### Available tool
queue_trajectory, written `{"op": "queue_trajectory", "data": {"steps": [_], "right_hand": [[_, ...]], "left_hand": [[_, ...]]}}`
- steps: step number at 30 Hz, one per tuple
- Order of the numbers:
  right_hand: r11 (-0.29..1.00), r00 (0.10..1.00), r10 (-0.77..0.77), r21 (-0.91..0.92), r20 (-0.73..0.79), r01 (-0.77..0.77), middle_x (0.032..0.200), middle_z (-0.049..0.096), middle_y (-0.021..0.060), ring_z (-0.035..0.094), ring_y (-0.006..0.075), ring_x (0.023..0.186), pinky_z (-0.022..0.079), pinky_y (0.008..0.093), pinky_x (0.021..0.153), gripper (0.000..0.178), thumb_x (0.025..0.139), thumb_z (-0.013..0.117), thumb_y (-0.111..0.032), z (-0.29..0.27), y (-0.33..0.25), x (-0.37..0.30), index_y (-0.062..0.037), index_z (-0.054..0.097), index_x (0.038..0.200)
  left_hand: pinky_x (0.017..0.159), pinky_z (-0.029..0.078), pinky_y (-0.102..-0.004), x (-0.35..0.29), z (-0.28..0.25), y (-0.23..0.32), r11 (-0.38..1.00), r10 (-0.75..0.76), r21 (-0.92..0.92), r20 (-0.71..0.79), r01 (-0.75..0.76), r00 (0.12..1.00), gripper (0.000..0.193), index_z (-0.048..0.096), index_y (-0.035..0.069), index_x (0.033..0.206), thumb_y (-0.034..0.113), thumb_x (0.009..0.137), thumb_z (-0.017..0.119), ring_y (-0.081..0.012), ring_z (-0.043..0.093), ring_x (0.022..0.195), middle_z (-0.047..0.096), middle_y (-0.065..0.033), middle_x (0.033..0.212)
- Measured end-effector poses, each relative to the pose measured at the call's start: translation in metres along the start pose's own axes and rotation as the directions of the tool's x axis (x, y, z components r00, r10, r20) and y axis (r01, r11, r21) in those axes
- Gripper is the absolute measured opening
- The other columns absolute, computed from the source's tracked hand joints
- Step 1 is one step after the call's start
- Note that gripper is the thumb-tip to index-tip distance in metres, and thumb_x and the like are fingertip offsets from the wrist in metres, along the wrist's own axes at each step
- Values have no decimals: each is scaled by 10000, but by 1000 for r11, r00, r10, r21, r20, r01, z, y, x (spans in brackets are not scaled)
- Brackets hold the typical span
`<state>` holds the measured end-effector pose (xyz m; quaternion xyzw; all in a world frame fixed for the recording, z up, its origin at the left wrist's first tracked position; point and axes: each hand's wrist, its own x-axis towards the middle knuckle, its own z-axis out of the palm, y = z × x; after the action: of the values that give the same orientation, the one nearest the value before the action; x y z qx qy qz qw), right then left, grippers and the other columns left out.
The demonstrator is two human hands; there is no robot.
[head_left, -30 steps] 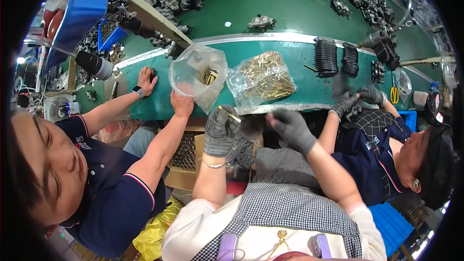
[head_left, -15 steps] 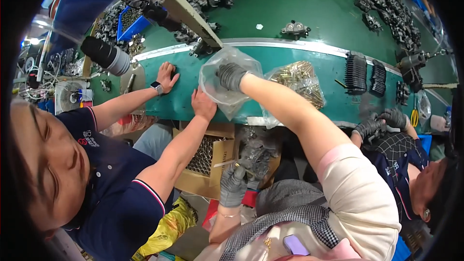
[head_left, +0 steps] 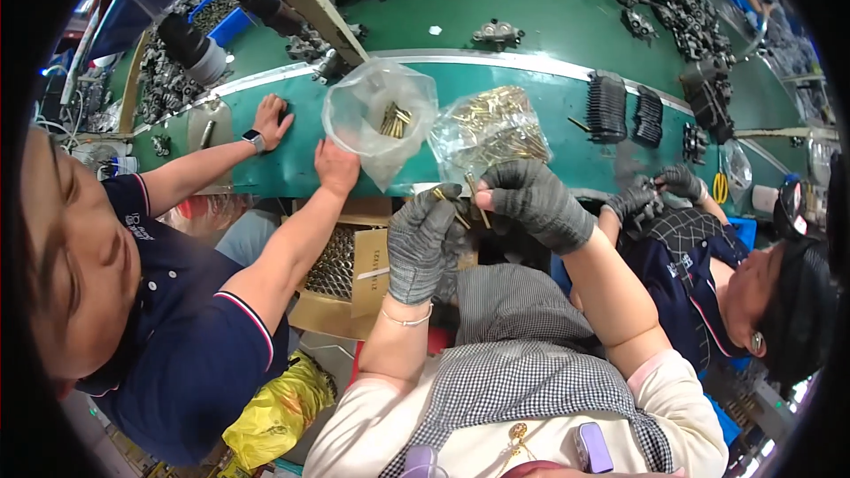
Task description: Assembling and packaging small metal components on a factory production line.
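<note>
Both my hands wear grey knit gloves with bare fingertips and are raised close together at the bench's near edge. My left hand (head_left: 418, 246) pinches a slim brass-coloured pin (head_left: 459, 215). Between thumb and fingers, my right hand (head_left: 537, 206) grips another brass-coloured pin (head_left: 483, 212), held roughly upright beside the first. Just beyond them lies a clear plastic bag full of similar pins (head_left: 498, 128). Left of it stands an opened translucent bag (head_left: 350, 111), with a small bunch of pins (head_left: 395, 120) inside.
At left, a co-worker's bare hands (head_left: 339, 165) rest on the green bench (head_left: 297, 164), one against the opened bag. A right-hand co-worker's gloved hands (head_left: 633, 199) hold a dark metal part. Black ribbed parts (head_left: 606, 108) stand at the right. Below is a cardboard box (head_left: 370, 273) of metal rings.
My right hand has come out of the opened bag and back toward me, now with a pin. My left hand has risen from near the cardboard box to meet it. The view has shifted slightly.
</note>
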<state>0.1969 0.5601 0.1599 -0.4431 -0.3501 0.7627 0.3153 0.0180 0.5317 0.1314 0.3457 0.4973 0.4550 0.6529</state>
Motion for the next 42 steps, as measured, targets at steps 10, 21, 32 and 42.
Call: {"op": "queue_trajectory", "data": {"steps": [10, 21, 32, 42], "right_hand": [[997, 995, -52, -62, -80, 47, 646, 561, -29, 488, 54, 599, 390, 200, 543, 181, 758, 702, -179, -5, 5, -37, -11, 641, 785], [994, 992, 101, -43, -80, -105, 622, 557, -23, 473, 44, 550, 370, 196, 494, 196, 760, 701, -207, 0, -7, -55, -21, 642, 775], [992, 993, -101, -78, -59, 96, 644, 581, -7, 501, 48, 524, 385, 186, 446, 217, 753, 709, -229, 6, 4, -58, -24, 655, 801], [993, 996, 51, -107, -74, -58, 643, 542, -38, 466, 40, 587, 375, 192, 528, 206, 740, 709, -215, 11, -7, -61, -26, 627, 743]], "left_hand": [[594, 441, -196, -17, 19, 0, 992, -123, 45, 169, 117, 978, 198, 627, 4, 958, 155, 832, 605, -76, 566, 691, 630, -17, 804], [458, 438, -196, -37, 32, 10, 978, -106, -167, 113, 124, 988, 171, 645, -6, 961, 56, 803, 627, -86, 552, 530, 627, -35, 742], [597, 478, -216, -42, 26, 16, 973, -135, -166, 161, 162, 978, 186, 636, -10, 958, 58, 785, 645, -114, 595, 679, 643, -53, 824], [483, 445, -191, -44, 26, 25, 989, -81, -113, 155, 100, 985, 181, 647, -11, 957, 51, 787, 641, -85, 564, 551, 635, -38, 755]]}}
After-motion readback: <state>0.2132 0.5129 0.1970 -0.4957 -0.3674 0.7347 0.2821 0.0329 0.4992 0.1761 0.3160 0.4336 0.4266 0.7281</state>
